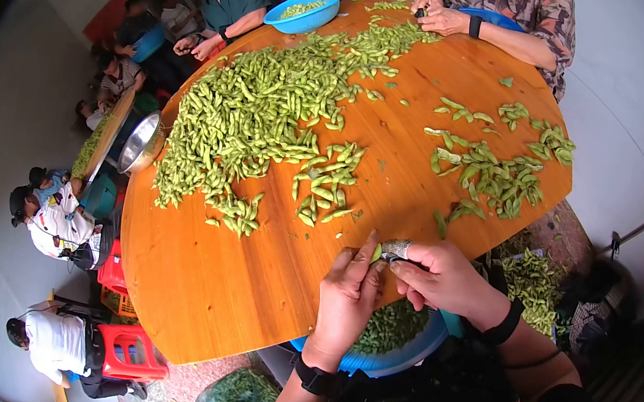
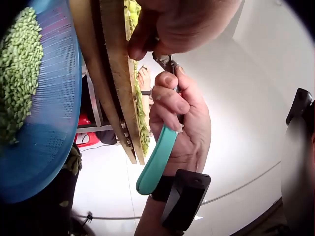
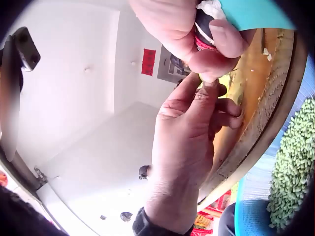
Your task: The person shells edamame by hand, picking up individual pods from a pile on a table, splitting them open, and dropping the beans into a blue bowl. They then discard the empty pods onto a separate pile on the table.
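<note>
Over the near table edge, my left hand (image 1: 345,296) pinches a green soybean pod (image 1: 377,253) between thumb and fingers. My right hand (image 1: 444,277) meets it at the fingertips and grips a tool with a teal handle (image 2: 158,162). The handle runs down across the palm, and a greyish metal end (image 2: 165,61) shows by the thumb. Fingers hide much of the tool; I cannot tell its kind. Below both hands, a blue basket (image 2: 64,105) holds many shelled green beans (image 2: 19,64).
A large pile of pods (image 1: 253,107) covers the far left of the wooden table (image 1: 241,297). Flattened pods (image 1: 500,178) lie at the right. A blue basin (image 1: 304,11) stands at the back. People sit around this table and another. More pods (image 1: 534,287) lie low at the right.
</note>
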A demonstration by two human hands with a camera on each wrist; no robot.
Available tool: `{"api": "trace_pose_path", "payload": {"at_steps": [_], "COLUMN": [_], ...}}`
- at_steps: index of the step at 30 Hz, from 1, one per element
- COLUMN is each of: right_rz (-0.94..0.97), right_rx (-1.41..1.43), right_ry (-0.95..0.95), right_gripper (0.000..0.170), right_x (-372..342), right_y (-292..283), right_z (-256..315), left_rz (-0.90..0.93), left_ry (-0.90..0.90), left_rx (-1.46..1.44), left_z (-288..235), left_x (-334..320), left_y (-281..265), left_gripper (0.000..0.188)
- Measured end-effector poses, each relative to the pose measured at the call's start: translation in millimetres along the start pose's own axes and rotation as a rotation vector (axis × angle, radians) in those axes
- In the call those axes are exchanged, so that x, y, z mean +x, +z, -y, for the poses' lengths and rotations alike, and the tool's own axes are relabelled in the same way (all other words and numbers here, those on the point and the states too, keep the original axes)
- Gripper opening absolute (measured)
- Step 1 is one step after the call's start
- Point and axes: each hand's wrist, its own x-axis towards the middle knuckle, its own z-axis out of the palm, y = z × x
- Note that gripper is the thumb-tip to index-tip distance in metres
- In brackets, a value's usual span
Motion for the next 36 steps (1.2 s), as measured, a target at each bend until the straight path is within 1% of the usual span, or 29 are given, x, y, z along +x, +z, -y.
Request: {"api": "trace_pose_path", "payload": {"at_steps": [1,2,3,4,6,7,8,9,10,12,13,15,16,18,19,21,23,25,26,27,29,30,32,33,35,36], "right_rz": [0.008,0.008,0.003,-0.001,-0.005,-0.008,-0.008,-0.005,-0.004,-0.015,-0.024,-0.022,-0.016,-0.002,0.013,0.029,0.046,0.043,0.062,0.067,0.021,0.025,-0.066,-0.095,-0.162,-0.159], "right_rx": [0.003,0.000,0.044,0.089,0.126,0.165,0.163,0.222,0.283,0.300,0.317,0.334,0.352,0.377,0.402,0.417,0.431,0.381,0.402,0.400,0.319,0.316,0.158,0.149,0.090,0.088], "right_ry": [-0.004,-0.001,0.043,0.086,0.077,0.065,0.067,0.051,0.035,0.055,0.075,0.088,0.099,0.101,0.103,0.116,0.128,0.129,0.115,0.115,0.078,0.077,-0.059,-0.149,-0.195,-0.192], "right_gripper": [0.016,0.016,0.016,0.016,0.016,0.016,0.016,0.015,0.014,0.012,0.013,0.013,0.013,0.014,0.015,0.015,0.015,0.017,0.018,0.018,0.018,0.018,0.021,0.021,0.021,0.021], "right_x": [-1,-2,-3,-4,-4,-4,-4,-4,-4,-5,-6,-6,-6,-6,-6,-4,-3,-3,-1,-1,-1,1,5,5,3,1], "right_y": [0,1,1,2,4,5,6,8,10,15,16,16,16,14,13,10,9,10,10,12,16,19,28,33,36,35], "right_z": [0,0,2,2,-1,-4,-7,-10,-12,-9,-9,-8,-8,-6,-4,-1,4,10,10,11,15,12,-3,-5,-10,-9], "left_rz": [0.000,-0.007,-0.015,-0.015,-0.138,-0.138,-0.093,-0.047,-0.046,-0.070,-0.066,-0.043,-0.042,-0.009,-0.009,0.066,0.097,0.120,0.129,0.124,0.106,0.101,0.065,0.062,0.042,0.022], "left_ry": [-0.001,0.043,0.087,0.087,0.265,0.264,0.127,-0.011,-0.012,-0.112,-0.113,-0.158,-0.161,-0.192,-0.192,-0.331,-0.301,-0.382,-0.401,-0.399,-0.468,-0.464,-0.336,-0.336,-0.239,-0.280], "left_rx": [-0.004,0.092,0.190,0.187,0.257,0.255,0.150,0.045,0.044,-0.173,-0.176,-0.337,-0.338,-0.532,-0.533,-0.800,-0.799,-0.977,-1.055,-1.055,-1.160,-1.160,-0.954,-0.955,-0.825,-0.842], "left_z": [1,1,2,4,10,8,6,5,7,10,9,7,10,18,18,15,17,18,22,21,18,19,22,21,18,17], "left_x": [-1,-2,-2,-2,-2,-3,-6,-9,-10,-11,-12,-13,-14,-12,-12,-9,-7,-5,-4,-3,-1,-2,-4,-4,-6,-6], "left_y": [-1,-2,-2,-1,1,1,1,2,3,6,6,4,4,4,1,-6,-12,-18,-20,-22,-25,-23,-13,-10,-4,-4], "left_gripper": [0.038,0.038,0.038,0.038,0.038,0.038,0.038,0.038,0.038,0.032,0.032,0.033,0.033,0.030,0.030,0.031,0.032,0.032,0.035,0.035,0.034,0.034,0.029,0.029,0.022,0.022]}}
